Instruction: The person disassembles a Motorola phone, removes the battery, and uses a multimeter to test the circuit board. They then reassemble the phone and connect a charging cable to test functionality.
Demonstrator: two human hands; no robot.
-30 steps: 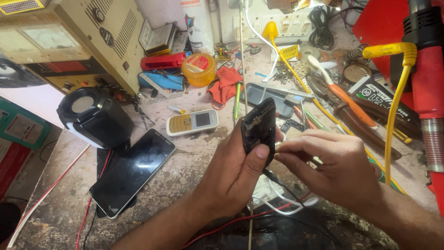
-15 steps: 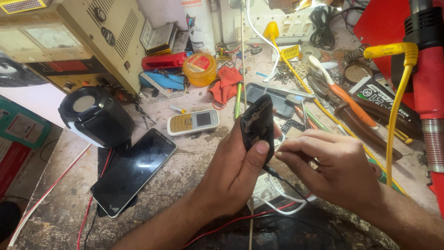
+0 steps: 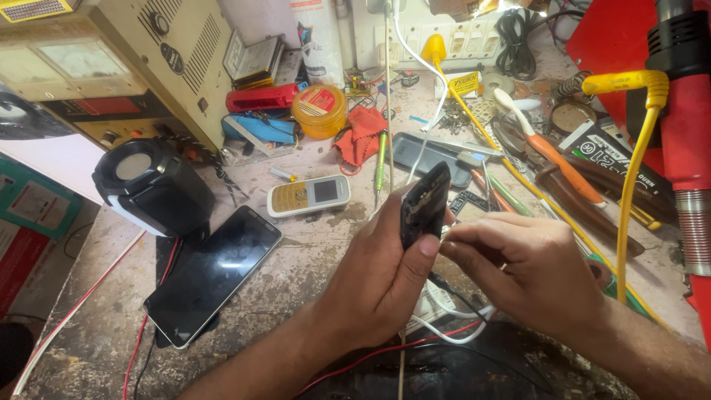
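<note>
While the left hand [image 3: 385,278] grips a dark phone [image 3: 424,204] upright on edge, thumb pressed on its near side, the right hand [image 3: 529,270] is closed in a pinch beside the phone's lower end, fingertips touching or nearly touching it. What the pinch holds is too small to tell; a thin dark cable [image 3: 452,289] runs down from about that spot. The phone is held above the middle of the counter [image 3: 311,259], toward its near edge, and its exposed face looks rough and opened, so the work seems partway: the phone appears already stripped of a cover, with the fine work at its lower end in hand and reassembly, as I judge it, left to do.

On the counter, a black smartphone [image 3: 215,274] lies flat toward the left edge, untouched, beside a round black speaker [image 3: 152,185]. A small white keypad phone [image 3: 309,195] lies near the middle. Further back sit a yellow tin [image 3: 319,110], a red cloth [image 3: 361,137], and a grey phone shell [image 3: 426,155]. Pliers and screwdrivers [image 3: 563,170] crowd the right side, near a yellow cable [image 3: 633,170].
</note>
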